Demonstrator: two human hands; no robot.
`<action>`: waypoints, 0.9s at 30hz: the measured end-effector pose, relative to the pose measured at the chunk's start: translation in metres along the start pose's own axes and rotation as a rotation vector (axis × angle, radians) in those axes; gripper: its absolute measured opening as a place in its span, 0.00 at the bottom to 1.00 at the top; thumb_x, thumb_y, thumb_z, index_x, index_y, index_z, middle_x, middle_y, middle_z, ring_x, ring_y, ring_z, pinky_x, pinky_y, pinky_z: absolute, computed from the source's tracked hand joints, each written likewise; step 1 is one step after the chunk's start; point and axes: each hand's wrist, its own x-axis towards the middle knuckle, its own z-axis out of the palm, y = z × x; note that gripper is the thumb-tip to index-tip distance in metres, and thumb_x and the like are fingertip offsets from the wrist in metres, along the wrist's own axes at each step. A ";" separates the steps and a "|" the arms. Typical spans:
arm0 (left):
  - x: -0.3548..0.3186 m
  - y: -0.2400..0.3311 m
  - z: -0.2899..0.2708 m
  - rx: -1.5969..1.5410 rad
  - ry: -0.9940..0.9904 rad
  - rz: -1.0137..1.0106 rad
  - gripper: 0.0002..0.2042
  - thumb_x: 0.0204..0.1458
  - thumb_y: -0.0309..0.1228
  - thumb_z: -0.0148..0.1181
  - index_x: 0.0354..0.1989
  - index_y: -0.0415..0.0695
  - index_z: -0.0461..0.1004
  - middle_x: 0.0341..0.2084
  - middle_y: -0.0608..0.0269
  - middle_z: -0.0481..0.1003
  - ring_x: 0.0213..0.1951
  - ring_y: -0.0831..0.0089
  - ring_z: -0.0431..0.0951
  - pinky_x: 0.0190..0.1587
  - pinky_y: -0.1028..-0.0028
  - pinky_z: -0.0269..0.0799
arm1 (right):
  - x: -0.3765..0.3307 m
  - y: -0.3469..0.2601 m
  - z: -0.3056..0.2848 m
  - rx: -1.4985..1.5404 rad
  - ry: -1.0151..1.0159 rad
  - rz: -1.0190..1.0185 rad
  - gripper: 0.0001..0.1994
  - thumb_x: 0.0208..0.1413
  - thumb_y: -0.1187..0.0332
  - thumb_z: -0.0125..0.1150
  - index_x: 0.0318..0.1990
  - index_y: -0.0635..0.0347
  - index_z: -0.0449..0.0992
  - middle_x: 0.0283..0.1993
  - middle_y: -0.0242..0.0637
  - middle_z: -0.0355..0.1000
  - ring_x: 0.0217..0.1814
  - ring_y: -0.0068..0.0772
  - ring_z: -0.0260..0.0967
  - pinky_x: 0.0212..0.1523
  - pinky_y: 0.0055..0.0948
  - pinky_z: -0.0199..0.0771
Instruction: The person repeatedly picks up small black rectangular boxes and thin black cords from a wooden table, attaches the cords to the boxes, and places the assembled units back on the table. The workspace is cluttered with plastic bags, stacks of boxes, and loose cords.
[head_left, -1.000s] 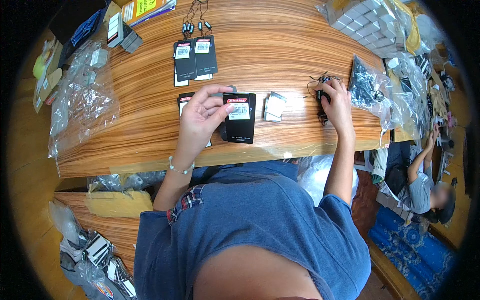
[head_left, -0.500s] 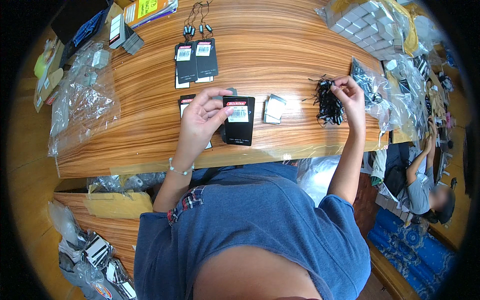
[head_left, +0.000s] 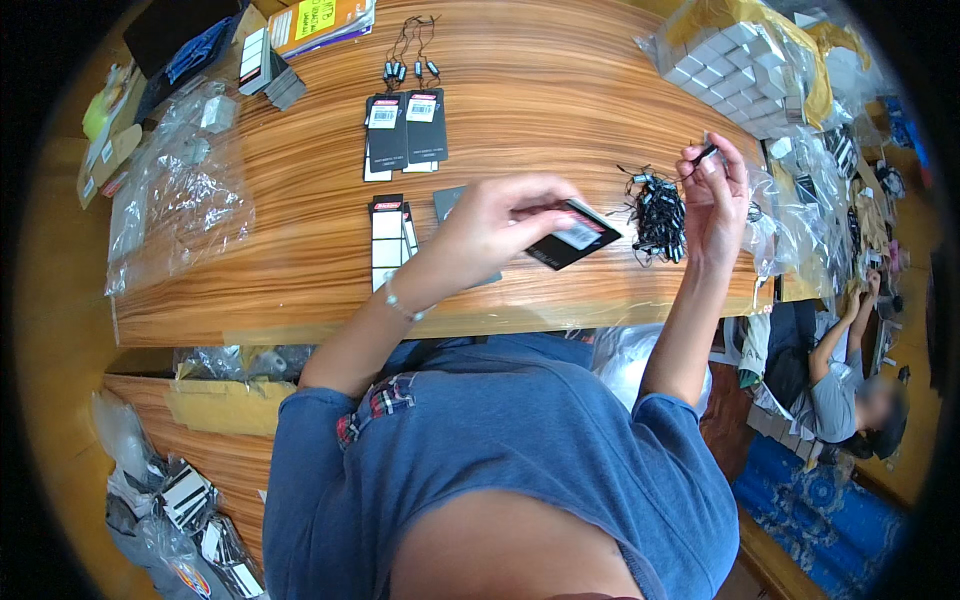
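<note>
Above the tabletop (head_left: 560, 100), twd its front edge, L hand (head_left: 500, 222) pinches a black hangtag (head_left: 575, 252) w/ a white label, thumb on its face; tag tilted, can't tell if it touches the wood. Nr the tabletop's R edge, R hand (head_left: 716, 205) is raised, palm up, fingertips pinching a small dark piece (head_left: 704, 157), detail too small to read. Just L of that hand, a heap of black cords (head_left: 658, 220) on the tabletop. Twd the back edge, L of ctr, black tags (head_left: 387, 145) lie side by side, their strings running twd that edge. Btwn them & the front edge: white-panelled cards (head_left: 386, 243). Back R corner: plastic-wrapped white boxes (head_left: 715, 65). Along L edge: clear plastic bag (head_left: 185, 215); nr back L corner, card stack (head_left: 256, 62).
</note>
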 end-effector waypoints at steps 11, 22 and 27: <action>0.025 -0.007 0.021 0.030 -0.041 0.032 0.09 0.49 0.24 0.57 0.38 0.36 0.74 0.29 0.63 0.76 0.34 0.80 0.74 0.39 0.79 0.70 | -0.006 -0.004 0.059 -0.020 -0.176 -0.004 0.09 0.51 0.78 0.51 0.40 0.69 0.70 0.37 0.47 0.73 0.40 0.32 0.71 0.46 0.26 0.67; 0.002 -0.021 0.014 0.030 -0.007 -0.029 0.09 0.48 0.25 0.58 0.37 0.35 0.74 0.31 0.61 0.77 0.35 0.78 0.75 0.40 0.78 0.71 | 0.037 -0.017 0.052 0.198 -0.062 -0.126 0.10 0.55 0.75 0.50 0.44 0.68 0.67 0.36 0.45 0.71 0.38 0.31 0.69 0.44 0.30 0.69; -0.003 -0.024 0.009 0.011 0.040 -0.025 0.09 0.48 0.24 0.58 0.38 0.35 0.74 0.32 0.61 0.76 0.35 0.78 0.75 0.40 0.79 0.71 | 0.039 -0.018 0.060 0.362 -0.163 -0.098 0.11 0.54 0.76 0.51 0.45 0.64 0.63 0.34 0.43 0.70 0.37 0.31 0.67 0.43 0.32 0.69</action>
